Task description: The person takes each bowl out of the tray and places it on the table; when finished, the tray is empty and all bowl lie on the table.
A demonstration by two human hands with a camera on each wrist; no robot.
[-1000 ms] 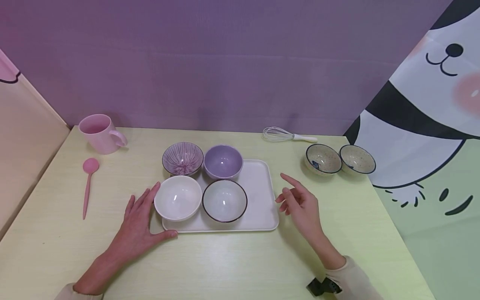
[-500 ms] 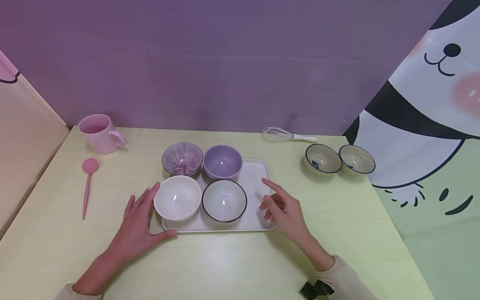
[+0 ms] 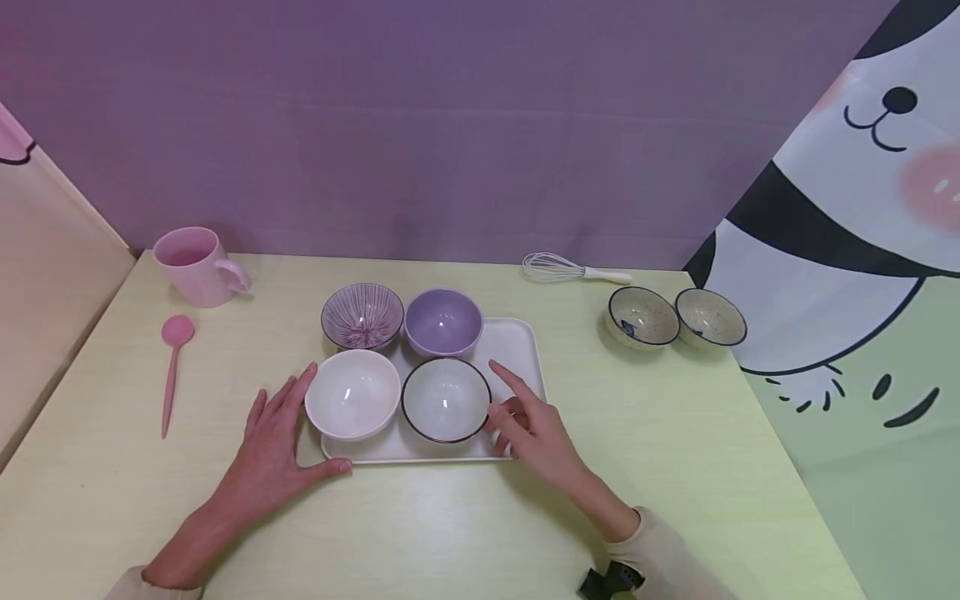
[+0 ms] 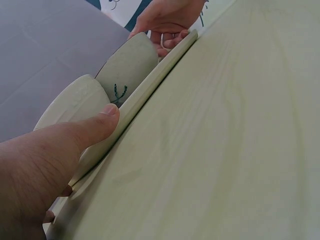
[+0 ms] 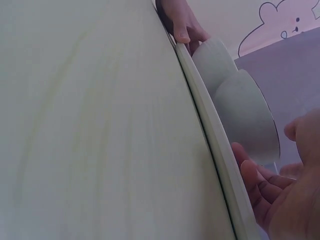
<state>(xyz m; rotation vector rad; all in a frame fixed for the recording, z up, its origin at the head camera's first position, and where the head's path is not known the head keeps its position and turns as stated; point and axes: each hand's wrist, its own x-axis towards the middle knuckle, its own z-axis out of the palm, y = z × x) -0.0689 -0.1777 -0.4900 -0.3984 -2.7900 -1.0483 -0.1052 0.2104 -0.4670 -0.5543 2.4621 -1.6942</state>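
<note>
My left hand (image 3: 273,450) rests with spread fingers around the left front corner of the white tray (image 3: 517,342). Its thumb lies along the tray's front edge and its fingertips are right beside the plain white bowl (image 3: 352,396). My right hand (image 3: 540,433) is over the tray's right part, fingers loosely bent and index pointing forward. In the head view its thumb overlaps the edge of the dark-rimmed white bowl (image 3: 446,400); the right wrist view shows its fingers close by that bowl (image 5: 247,120). Behind stand a purple-striped bowl (image 3: 363,317) and a plain purple bowl (image 3: 444,322).
A pink mug (image 3: 198,267) and a pink spoon (image 3: 173,358) are at the left of the table (image 3: 420,533). Toward the back right lie a whisk (image 3: 570,268) and two speckled bowls with dark rims (image 3: 642,317), side by side. A purple backdrop (image 3: 450,125) borders the far edge.
My right hand has moved left, from beyond the tray's right edge to the side of the dark-rimmed bowl. The left hand and the bowls have stayed in place.
</note>
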